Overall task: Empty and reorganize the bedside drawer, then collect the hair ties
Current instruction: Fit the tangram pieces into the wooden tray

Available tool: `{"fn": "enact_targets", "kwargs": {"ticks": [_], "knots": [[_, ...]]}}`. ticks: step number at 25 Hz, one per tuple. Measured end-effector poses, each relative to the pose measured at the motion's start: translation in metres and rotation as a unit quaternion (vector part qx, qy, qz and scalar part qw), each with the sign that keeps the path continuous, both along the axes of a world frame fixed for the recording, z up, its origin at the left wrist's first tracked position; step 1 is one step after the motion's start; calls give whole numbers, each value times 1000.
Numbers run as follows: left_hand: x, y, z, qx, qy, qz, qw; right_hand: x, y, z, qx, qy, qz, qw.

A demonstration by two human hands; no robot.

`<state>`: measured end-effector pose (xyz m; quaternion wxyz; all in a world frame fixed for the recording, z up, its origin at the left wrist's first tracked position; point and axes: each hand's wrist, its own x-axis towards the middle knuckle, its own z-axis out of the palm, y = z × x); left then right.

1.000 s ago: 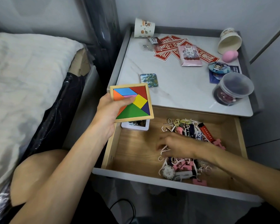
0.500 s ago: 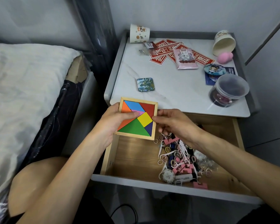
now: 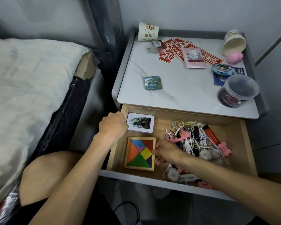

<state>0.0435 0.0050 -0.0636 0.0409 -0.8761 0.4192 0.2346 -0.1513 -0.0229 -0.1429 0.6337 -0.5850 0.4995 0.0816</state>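
Three groups lie in the open drawer (image 3: 246, 140): a white card box (image 3: 140, 122) at 10 o'clock, a tangram puzzle (image 3: 140, 153) flat at 8 o'clock, and at 3 o'clock a tangled heap of hair ties (image 3: 181, 123) and pink clips (image 3: 224, 146). The right hand (image 3: 165, 151) pinches the puzzle's right edge, thumb on top. The left hand (image 3: 113, 125) curls at the card box's left end; whether its grip holds anything I cannot tell. On the tabletop (image 3: 177, 88), at 4 o'clock, a lidded clear tub (image 3: 238, 90) holds pinkish bits

Bedroom: bed (image 3: 31, 78) beside nightstand (image 3: 177, 95)
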Motion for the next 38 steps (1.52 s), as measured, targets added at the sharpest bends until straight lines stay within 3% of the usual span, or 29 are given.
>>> {"fn": "enact_targets", "kwargs": {"ticks": [6,10,15,18,22,29,33,36,38], "knots": [[0,3,2,-7,-52,-67,996,24,3,-21,-75,22,-29,996],[-1,1,2,1,-54,-79,995,28,2,-28,-136,64,12,989],[0,2,1,-3,-59,-88,994,26,4,-22,-303,81,98,944],[0,1,1,-3,-63,-93,994,22,15,-7,-305,59,178,934],[-1,1,-1,1,-63,-94,994,20,25,-8,-354,120,281,884],[0,-1,-2,21,-71,-91,993,23,23,-10,-366,114,268,884],[3,-1,5,-26,-122,-22,992,5,10,-3,-333,28,302,893],[-4,-1,8,-129,-145,-32,980,-30,-22,7,-428,19,325,843],[-16,-4,4,-157,-69,-60,983,-55,-49,12,-515,65,330,788]]}}
